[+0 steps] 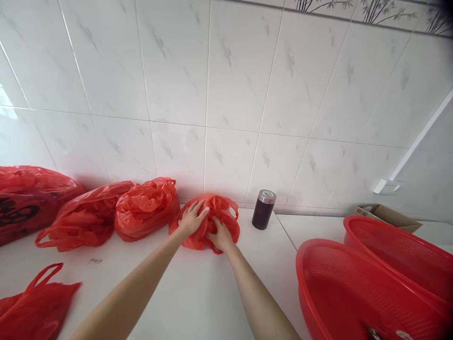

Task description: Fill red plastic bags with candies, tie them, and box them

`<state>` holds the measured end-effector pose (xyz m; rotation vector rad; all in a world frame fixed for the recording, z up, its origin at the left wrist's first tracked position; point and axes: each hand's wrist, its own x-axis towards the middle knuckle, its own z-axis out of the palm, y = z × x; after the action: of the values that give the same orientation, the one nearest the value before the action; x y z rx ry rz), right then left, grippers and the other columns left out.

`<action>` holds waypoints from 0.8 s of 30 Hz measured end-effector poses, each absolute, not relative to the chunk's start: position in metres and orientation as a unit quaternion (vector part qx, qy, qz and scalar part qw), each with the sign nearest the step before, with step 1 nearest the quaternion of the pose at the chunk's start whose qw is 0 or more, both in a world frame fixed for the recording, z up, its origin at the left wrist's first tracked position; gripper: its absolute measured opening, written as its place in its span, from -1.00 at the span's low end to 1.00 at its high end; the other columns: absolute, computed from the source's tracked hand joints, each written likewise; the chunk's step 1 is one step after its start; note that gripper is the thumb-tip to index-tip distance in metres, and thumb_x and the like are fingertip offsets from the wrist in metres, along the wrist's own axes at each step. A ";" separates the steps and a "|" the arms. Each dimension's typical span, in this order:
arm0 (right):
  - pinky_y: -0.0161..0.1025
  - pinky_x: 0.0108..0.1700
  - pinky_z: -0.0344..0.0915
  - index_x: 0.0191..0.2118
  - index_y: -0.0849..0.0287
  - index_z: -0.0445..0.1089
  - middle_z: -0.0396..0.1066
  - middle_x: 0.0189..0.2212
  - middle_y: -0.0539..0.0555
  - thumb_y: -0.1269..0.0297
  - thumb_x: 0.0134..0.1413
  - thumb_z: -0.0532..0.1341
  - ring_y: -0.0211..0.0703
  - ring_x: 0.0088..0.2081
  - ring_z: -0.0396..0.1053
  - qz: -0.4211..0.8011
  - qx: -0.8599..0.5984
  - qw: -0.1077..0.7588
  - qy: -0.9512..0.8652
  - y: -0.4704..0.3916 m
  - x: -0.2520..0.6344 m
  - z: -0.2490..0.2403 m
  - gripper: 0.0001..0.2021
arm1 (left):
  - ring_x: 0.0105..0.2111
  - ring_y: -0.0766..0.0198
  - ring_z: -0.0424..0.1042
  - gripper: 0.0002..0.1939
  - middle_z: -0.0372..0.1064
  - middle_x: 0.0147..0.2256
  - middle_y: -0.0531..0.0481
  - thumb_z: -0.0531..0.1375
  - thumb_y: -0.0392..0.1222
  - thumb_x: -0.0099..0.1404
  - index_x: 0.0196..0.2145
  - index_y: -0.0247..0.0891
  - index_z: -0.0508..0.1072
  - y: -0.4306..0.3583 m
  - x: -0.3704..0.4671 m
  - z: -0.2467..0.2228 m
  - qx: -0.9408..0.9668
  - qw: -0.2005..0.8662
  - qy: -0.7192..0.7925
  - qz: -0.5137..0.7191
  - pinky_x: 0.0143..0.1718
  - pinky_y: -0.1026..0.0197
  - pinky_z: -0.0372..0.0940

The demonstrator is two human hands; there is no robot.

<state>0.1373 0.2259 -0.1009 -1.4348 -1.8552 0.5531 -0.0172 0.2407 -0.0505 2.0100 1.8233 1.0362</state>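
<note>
Both of my hands rest on a red plastic bag (228, 210) that stands against the tiled wall. My left hand (191, 218) lies on the bag's upper left part with its fingers spread. On the lower right part, my right hand (220, 236) presses into the bag, its fingers apart and the tips partly hidden in the folds. A second red bag (146, 208) sits just to the left, with another red bag (88, 217) beside it. To the right of my hands stands a dark cup with a silver lid (264, 210).
A large red bag (31, 203) lies at the far left, and another (38, 307) is at the near left. Two red baskets (329, 245) (399, 231) fill the right side of the white table (191, 293). Behind them are a cardboard box (396, 217) and a wall socket (387, 186).
</note>
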 end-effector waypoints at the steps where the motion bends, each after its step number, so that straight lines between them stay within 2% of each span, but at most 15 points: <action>1: -0.11 -0.11 0.28 -0.05 0.11 0.41 0.40 -0.11 0.17 0.21 -0.14 0.32 0.05 -0.09 0.36 0.224 -0.548 0.355 -0.724 0.227 0.137 -0.108 -0.57 | 0.25 -0.24 0.01 -0.31 0.06 0.29 -0.11 -0.06 0.33 0.25 0.24 0.02 0.22 0.238 -0.012 -0.059 0.686 0.122 0.632 0.340 0.14 -0.37 -0.02; 3: -0.21 -0.19 0.27 -0.30 0.15 0.45 0.43 -0.32 0.07 0.33 -0.15 0.27 -0.07 -0.24 0.37 0.237 -0.534 0.363 -0.726 0.222 0.139 -0.120 -0.81 | 0.28 -0.32 -0.10 -0.31 -0.05 0.33 -0.04 -0.01 0.34 0.23 0.25 0.10 0.18 0.233 -0.003 -0.073 0.685 0.122 0.647 0.312 0.11 -0.49 -0.12; 6: -0.30 -0.28 0.23 -0.44 0.15 0.35 0.38 -0.44 -0.03 0.40 -0.12 0.17 -0.20 -0.36 0.31 0.242 -0.524 0.408 -0.708 0.205 0.154 -0.127 -0.95 | 0.29 -0.34 -0.19 -0.37 -0.14 0.35 -0.03 -0.06 0.24 0.30 0.28 0.10 0.10 0.234 0.003 -0.083 0.678 0.117 0.666 0.289 0.06 -0.59 -0.19; 11: -0.30 -0.33 0.21 -0.45 0.13 0.23 0.25 -0.49 -0.05 0.35 0.00 0.06 -0.22 -0.43 0.22 0.212 -0.572 0.513 -0.604 0.159 0.199 -0.125 -0.94 | 0.30 -0.36 -0.24 -0.42 -0.19 0.36 -0.12 -0.11 0.08 0.37 0.31 0.03 0.04 0.251 0.001 -0.092 0.658 0.111 0.695 0.268 0.00 -0.65 -0.16; 14: -0.29 -0.36 0.24 -0.39 0.12 0.23 0.26 -0.48 -0.03 0.29 0.06 0.04 -0.20 -0.44 0.23 0.192 -0.605 0.557 -0.536 0.135 0.220 -0.126 -0.92 | 0.30 -0.36 -0.27 -0.43 -0.19 0.36 -0.15 -0.12 0.05 0.38 0.32 0.01 0.03 0.260 -0.002 -0.095 0.647 0.103 0.707 0.268 -0.01 -0.66 -0.20; 17: -0.22 -0.30 0.30 -0.27 0.12 0.30 0.36 -0.37 0.05 0.23 0.08 0.07 -0.11 -0.33 0.32 0.179 -0.619 0.579 -0.501 0.119 0.230 -0.130 -0.86 | 0.29 -0.41 -0.26 -0.44 -0.19 0.36 -0.14 -0.11 0.04 0.37 0.30 -0.02 0.10 0.264 -0.005 -0.090 0.634 0.090 0.717 0.274 0.01 -0.66 -0.30; 20: -0.09 -0.07 0.31 -0.03 0.14 0.31 0.37 -0.08 0.18 0.20 0.13 0.04 0.01 -0.04 0.33 0.164 -0.611 0.599 -0.490 0.110 0.234 -0.131 -0.68 | 0.29 -0.39 -0.21 -0.45 -0.14 0.35 -0.13 -0.06 0.07 0.35 0.25 -0.04 0.18 0.258 -0.006 -0.081 0.636 0.075 0.712 0.287 0.06 -0.62 -0.33; 22: 0.02 0.13 0.18 0.13 0.12 0.25 0.22 0.14 0.19 0.20 0.18 -0.02 0.05 0.19 0.14 0.146 -0.595 0.611 -0.501 0.106 0.235 -0.126 -0.58 | 0.29 -0.32 -0.17 -0.45 -0.10 0.34 -0.13 -0.03 0.07 0.34 0.24 -0.06 0.19 0.245 -0.005 -0.073 0.645 0.065 0.699 0.302 0.09 -0.58 -0.27; 24: 0.10 0.25 -0.02 0.25 0.07 0.13 0.00 0.29 0.11 0.20 0.23 -0.07 0.04 0.33 -0.15 0.149 -0.582 0.619 -0.506 0.103 0.235 -0.117 -0.51 | 0.30 -0.23 -0.13 -0.47 -0.08 0.33 -0.14 -0.04 0.05 0.35 0.23 -0.09 0.19 0.225 -0.001 -0.065 0.650 0.052 0.685 0.324 0.13 -0.52 -0.22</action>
<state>0.2353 0.1032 -0.1172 -1.3376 -1.1641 0.3425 -0.0014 0.2252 -0.0652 1.9776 2.0854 0.9852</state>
